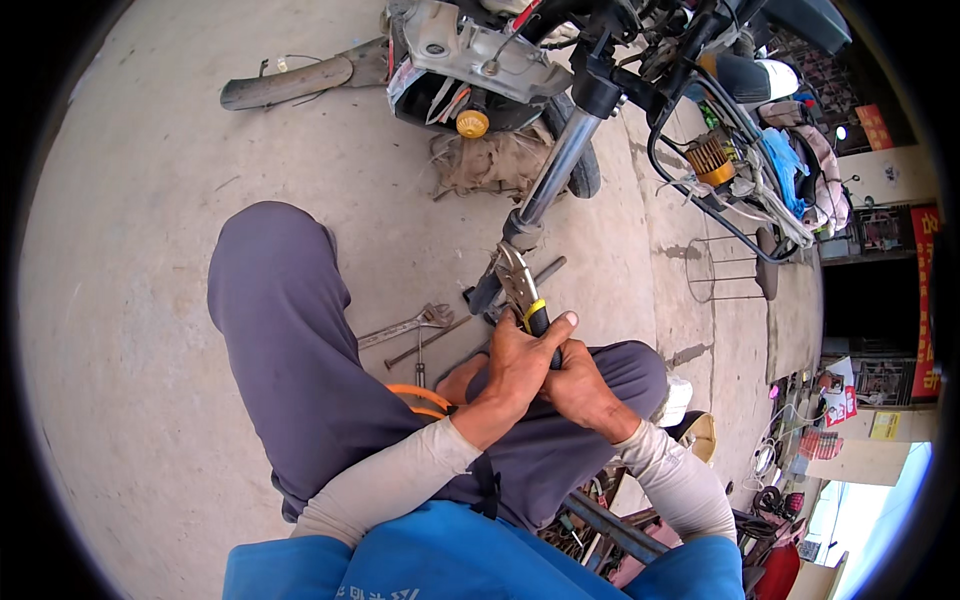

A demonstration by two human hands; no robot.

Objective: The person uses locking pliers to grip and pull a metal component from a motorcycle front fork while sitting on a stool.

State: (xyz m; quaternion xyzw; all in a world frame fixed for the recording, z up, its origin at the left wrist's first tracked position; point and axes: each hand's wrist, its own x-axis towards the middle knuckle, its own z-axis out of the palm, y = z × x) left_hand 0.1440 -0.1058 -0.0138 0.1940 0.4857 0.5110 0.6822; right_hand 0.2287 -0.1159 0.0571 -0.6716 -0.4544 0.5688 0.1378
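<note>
A pair of locking pliers (pixel 517 278) with black and yellow grips is held between my two hands. My left hand (pixel 513 365) closes around the grips from the left, its fingers partly hidden. From the right, my right hand (pixel 585 392) wraps the rear end of the grips, thumb pointing up. The pliers' jaws are up against the lower end of a shiny motorcycle fork tube (pixel 560 165); what exactly they bite on is hard to make out. Behind the pliers a dark hammer-like tool (pixel 486 293) lies on the ground, partly covered.
An adjustable wrench (pixel 432 317) and a long metal rod (pixel 425 341) lie left of my hands. The motorcycle's headlight housing (pixel 480 60) hangs above, near a detached mudguard (pixel 300 82). A wire stand (pixel 730 268) is to the right. Loose tools (pixel 600 520) are by my right knee.
</note>
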